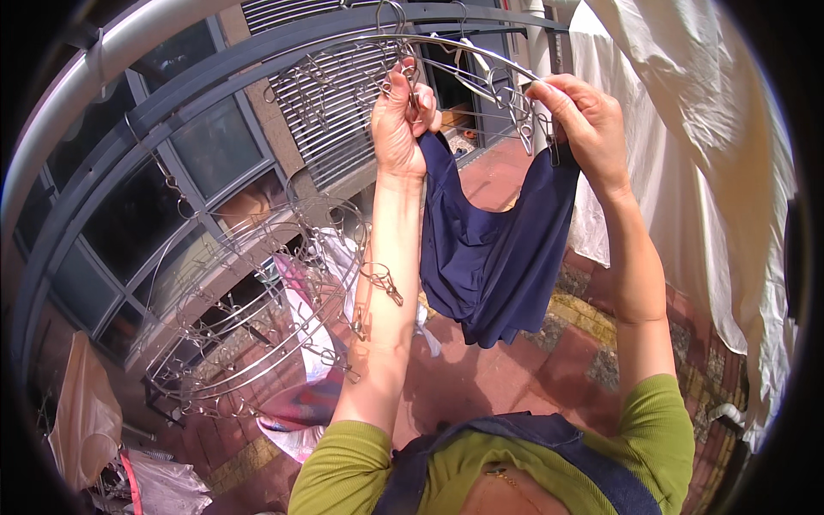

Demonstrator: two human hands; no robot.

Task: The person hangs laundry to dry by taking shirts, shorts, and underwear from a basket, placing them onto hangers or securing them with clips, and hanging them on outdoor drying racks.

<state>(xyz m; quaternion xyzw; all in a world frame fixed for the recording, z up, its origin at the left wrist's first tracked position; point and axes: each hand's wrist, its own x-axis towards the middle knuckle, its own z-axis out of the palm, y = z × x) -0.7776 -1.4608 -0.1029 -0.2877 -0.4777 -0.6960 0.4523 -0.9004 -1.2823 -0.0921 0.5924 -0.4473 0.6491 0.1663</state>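
Note:
A dark blue garment (489,270) hangs below a round metal clip hanger (444,40) in front of me, its middle sagging between two raised corners. My left hand (407,122) pinches a metal clip at the garment's left corner, fingers closed around it. My right hand (586,129) has thumb and forefinger on the hanger's rim, beside a wire clip fastened on the garment's right corner. Whether its other fingers also hold the cloth is hidden. Several more wire clips dangle from the hanger.
A second round clip hanger (257,309) hangs at left, close to my left forearm. A grey metal rail (187,96) crosses overhead. White sheets (669,180) hang at right. A multicoloured cloth (309,399) is at lower left, near plastic bags (161,483). Red paving (502,380) lies below.

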